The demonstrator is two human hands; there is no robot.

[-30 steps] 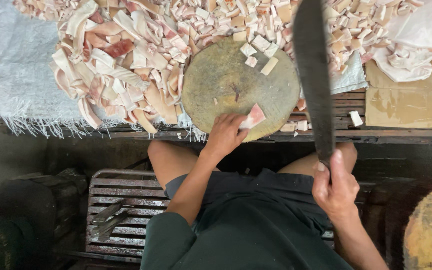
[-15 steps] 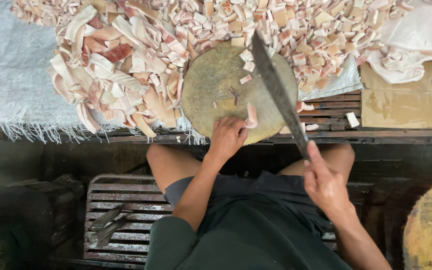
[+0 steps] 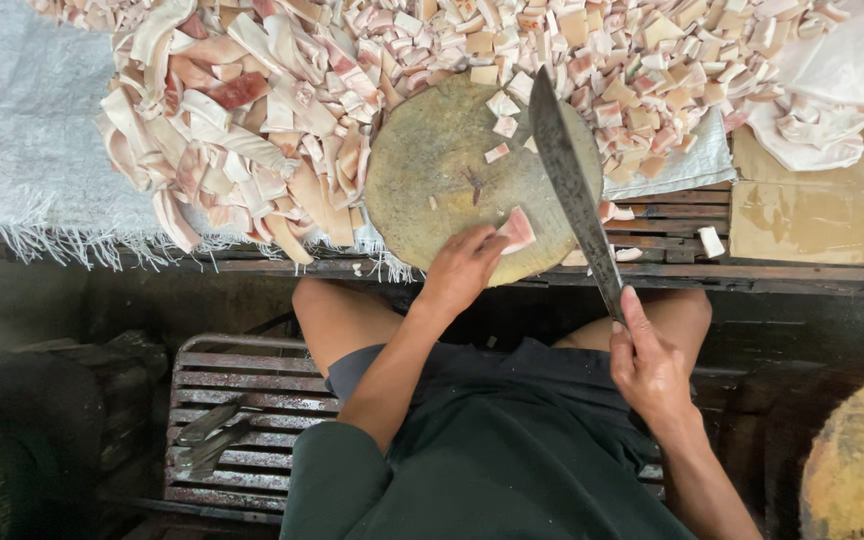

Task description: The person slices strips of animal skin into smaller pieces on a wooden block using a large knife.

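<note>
My left hand (image 3: pixel 464 268) pinches a small pink-and-white meat piece (image 3: pixel 517 229) against the near edge of a round wooden chopping block (image 3: pixel 442 165). My right hand (image 3: pixel 649 362) grips the handle of a long dark cleaver (image 3: pixel 570 180), whose blade slants up over the right side of the block, just right of the held piece. A few small cut cubes (image 3: pixel 502 112) lie on the block's far side.
A heap of long meat strips (image 3: pixel 242 120) lies left of the block on a white woven sheet (image 3: pixel 22 110). Several cut cubes (image 3: pixel 642 60) pile behind and right. Cardboard (image 3: pixel 812 215) sits at right, a slatted stool (image 3: pixel 242 420) below, another round block (image 3: pixel 857 460) at bottom right.
The cleaver has come down from upright and swung left, its blade now slanting over the block beside the held piece. My left hand stayed at the block's near edge.
</note>
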